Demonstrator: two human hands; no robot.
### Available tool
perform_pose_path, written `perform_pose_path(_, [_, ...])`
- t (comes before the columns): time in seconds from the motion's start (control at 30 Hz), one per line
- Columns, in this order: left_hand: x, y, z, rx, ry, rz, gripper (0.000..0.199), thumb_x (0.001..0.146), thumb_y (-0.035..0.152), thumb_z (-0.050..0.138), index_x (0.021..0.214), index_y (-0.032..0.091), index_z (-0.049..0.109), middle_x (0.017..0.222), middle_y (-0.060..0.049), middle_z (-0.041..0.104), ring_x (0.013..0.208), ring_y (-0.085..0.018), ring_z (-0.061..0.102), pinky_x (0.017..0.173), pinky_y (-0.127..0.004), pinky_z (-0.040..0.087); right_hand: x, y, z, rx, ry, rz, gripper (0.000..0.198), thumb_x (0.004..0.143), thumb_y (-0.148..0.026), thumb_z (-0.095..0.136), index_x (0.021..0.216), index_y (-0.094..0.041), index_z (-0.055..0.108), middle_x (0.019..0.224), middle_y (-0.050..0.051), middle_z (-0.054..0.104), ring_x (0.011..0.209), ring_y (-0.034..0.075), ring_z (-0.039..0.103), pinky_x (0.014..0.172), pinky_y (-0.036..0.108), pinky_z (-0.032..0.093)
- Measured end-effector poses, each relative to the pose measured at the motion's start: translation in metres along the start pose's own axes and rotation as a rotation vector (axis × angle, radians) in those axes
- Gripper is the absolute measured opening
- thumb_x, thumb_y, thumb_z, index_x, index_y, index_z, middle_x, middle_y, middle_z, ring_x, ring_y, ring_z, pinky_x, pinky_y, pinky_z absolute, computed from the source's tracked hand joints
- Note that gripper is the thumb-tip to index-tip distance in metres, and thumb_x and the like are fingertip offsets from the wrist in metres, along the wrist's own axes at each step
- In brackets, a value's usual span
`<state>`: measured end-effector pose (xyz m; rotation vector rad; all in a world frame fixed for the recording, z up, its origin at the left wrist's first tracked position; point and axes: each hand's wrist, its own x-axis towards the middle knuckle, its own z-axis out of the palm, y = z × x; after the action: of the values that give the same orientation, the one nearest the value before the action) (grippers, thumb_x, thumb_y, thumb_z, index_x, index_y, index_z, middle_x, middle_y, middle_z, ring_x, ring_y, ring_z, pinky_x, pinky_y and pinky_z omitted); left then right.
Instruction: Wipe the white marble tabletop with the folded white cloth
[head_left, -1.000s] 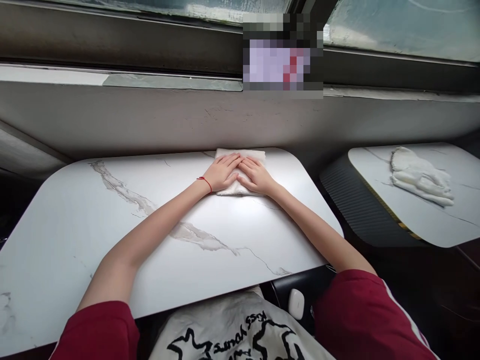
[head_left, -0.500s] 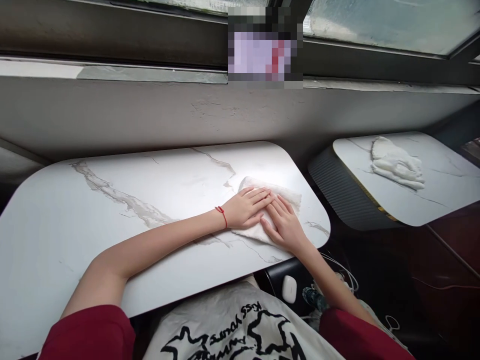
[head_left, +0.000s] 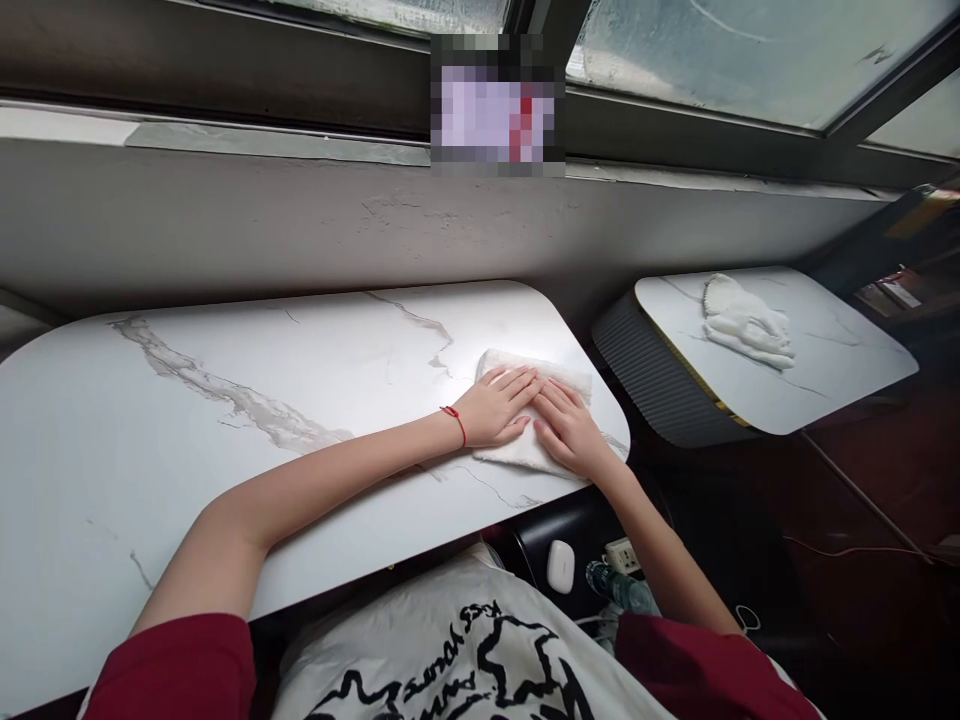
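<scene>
Dark red short sleeves (head_left: 176,668), white black-printed shirt front (head_left: 450,660), red wrist string (head_left: 455,422)

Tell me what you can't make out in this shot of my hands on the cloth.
Head view only:
- Middle of the white cloth: covered by left hand and right hand.
- Object on the window ledge: pixelated.
- Second cloth on the side table: too small to identify.

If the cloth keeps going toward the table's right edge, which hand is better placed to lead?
Probably the right hand: it lies on the cloth nearest that edge; the left hand reaches across.

left hand (head_left: 496,405) flat, right hand (head_left: 568,430) flat beside
</scene>
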<state>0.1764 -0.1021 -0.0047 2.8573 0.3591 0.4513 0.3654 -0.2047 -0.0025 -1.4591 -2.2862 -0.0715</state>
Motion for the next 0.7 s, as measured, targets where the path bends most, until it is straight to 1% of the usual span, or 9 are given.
perform_pose_path(0.1, [0.007, -0.01, 0.0, 0.0, 0.016, -0.054, 0.063, 0.099, 0.035, 0.04, 0.157, 0.009, 0.034, 0.163, -0.017, 0.036, 0.153, -0.027, 0.031, 0.125, -0.047, 0.023, 0.016, 0.018, 0.002, 0.012, -0.044, -0.02, 0.051, 0.097, -0.027, 0.038, 0.146, -0.021, 0.05, 0.142, 0.013, 0.061, 0.136, 0.033, 0.053, 0.115, 0.061, 0.042])
perform_pose_path(0.2, [0.014, -0.028, -0.003, 0.004, 0.011, -0.09, 0.063, 0.099, 0.035, 0.039, 0.156, 0.008, 0.035, 0.163, -0.017, 0.036, 0.153, -0.027, 0.031, 0.125, -0.047, 0.023, 0.036, 0.033, 0.009, 0.013, -0.062, -0.027, 0.048, 0.097, -0.027, 0.037, 0.142, -0.021, 0.053, 0.141, 0.013, 0.062, 0.137, 0.032, 0.053, 0.115, 0.06, 0.041])
perform_pose_path(0.37, [0.03, -0.062, -0.009, 0.02, 0.024, -0.183, 0.064, 0.099, 0.034, 0.041, 0.156, 0.007, 0.035, 0.164, -0.018, 0.035, 0.153, -0.026, 0.031, 0.125, -0.046, 0.022, 0.076, 0.065, 0.025, 0.036, -0.031, -0.068, 0.045, 0.097, -0.03, 0.037, 0.135, -0.017, 0.058, 0.139, 0.016, 0.063, 0.134, 0.031, 0.055, 0.116, 0.056, 0.04])
perform_pose_path(0.47, [0.039, -0.081, -0.013, 0.025, 0.048, -0.238, 0.063, 0.099, 0.034, 0.042, 0.155, 0.008, 0.036, 0.163, -0.018, 0.035, 0.152, -0.026, 0.033, 0.125, -0.048, 0.023, 0.102, 0.083, 0.033, 0.061, -0.022, -0.088, 0.048, 0.098, -0.033, 0.034, 0.137, -0.016, 0.057, 0.14, 0.017, 0.061, 0.134, 0.031, 0.055, 0.114, 0.055, 0.04])
perform_pose_path(0.53, [0.045, -0.094, -0.015, 0.028, 0.066, -0.267, 0.061, 0.099, 0.035, 0.042, 0.155, 0.01, 0.038, 0.163, -0.017, 0.036, 0.152, -0.026, 0.034, 0.125, -0.048, 0.023, 0.118, 0.093, 0.037, 0.08, -0.023, -0.097, 0.049, 0.098, -0.033, 0.033, 0.136, -0.017, 0.057, 0.141, 0.017, 0.061, 0.134, 0.03, 0.054, 0.114, 0.055, 0.04])
perform_pose_path(0.7, [0.055, -0.122, -0.022, 0.026, 0.111, -0.354, 0.06, 0.098, 0.034, 0.042, 0.153, 0.011, 0.04, 0.161, -0.016, 0.04, 0.15, -0.027, 0.037, 0.123, -0.048, 0.025, 0.157, 0.112, 0.05, 0.128, 0.026, -0.104, 0.047, 0.096, -0.033, 0.032, 0.126, -0.016, 0.064, 0.136, 0.016, 0.065, 0.13, 0.029, 0.056, 0.114, 0.052, 0.041])
